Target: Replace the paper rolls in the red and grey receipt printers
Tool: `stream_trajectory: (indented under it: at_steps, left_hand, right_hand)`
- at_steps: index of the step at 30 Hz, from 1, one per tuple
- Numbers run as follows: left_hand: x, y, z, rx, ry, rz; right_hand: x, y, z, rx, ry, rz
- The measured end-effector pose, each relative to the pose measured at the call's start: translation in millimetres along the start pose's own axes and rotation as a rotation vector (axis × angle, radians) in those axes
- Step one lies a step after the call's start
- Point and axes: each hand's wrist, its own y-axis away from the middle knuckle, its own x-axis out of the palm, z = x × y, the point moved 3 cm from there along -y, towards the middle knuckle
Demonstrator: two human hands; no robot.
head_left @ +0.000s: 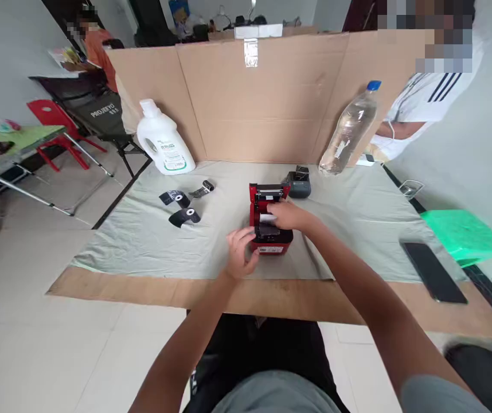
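Observation:
A small red-and-black printer (270,249) stands on the cloth with its red lid (253,194) raised and its front toward me. My left hand (241,251) steadies it at its near left corner, fingers and thumb against the case. From the right, my right hand (291,216) reaches into the open compartment. Its bent fingertips are at a white paper roll (267,218) that lies inside. The fingers partly cover the roll, so their exact hold is hard to see. Just behind the printer sits a dark grey device (300,184), apart from both hands.
Several black printed rolls (184,216) lie at the left on the cloth. A white jug (166,140) and a clear bottle (351,133) stand before a cardboard screen (258,103). A phone (433,271) lies at the right. A person (426,97) is behind the screen.

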Motion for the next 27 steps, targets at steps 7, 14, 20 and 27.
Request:
stream_trajectory:
  at_steps: [7, 14, 20, 27]
  left_hand:
    - [-2.7, 0.5, 15.1, -0.309, 0.259, -0.149]
    - [-13.3, -13.0, 9.6, -0.258, 0.186, -0.005]
    - [-16.5, -19.9, -2.1, -0.135, 0.167, 0.063]
    - [-13.3, -16.6, -18.7, -0.1, 0.249, 0.081]
  right_hand:
    - [7.2, 68.4, 12.2, -0.198, -0.566, -0.337]
    - [40.0, 89.3, 45.9, -0.322, -0.689, -0.61]
    - [62.9, 99.1, 55.9, -0.297, -0.807, -0.75]
    - [90.0, 102.5, 54.6, -0.17, -1.264, -0.832]
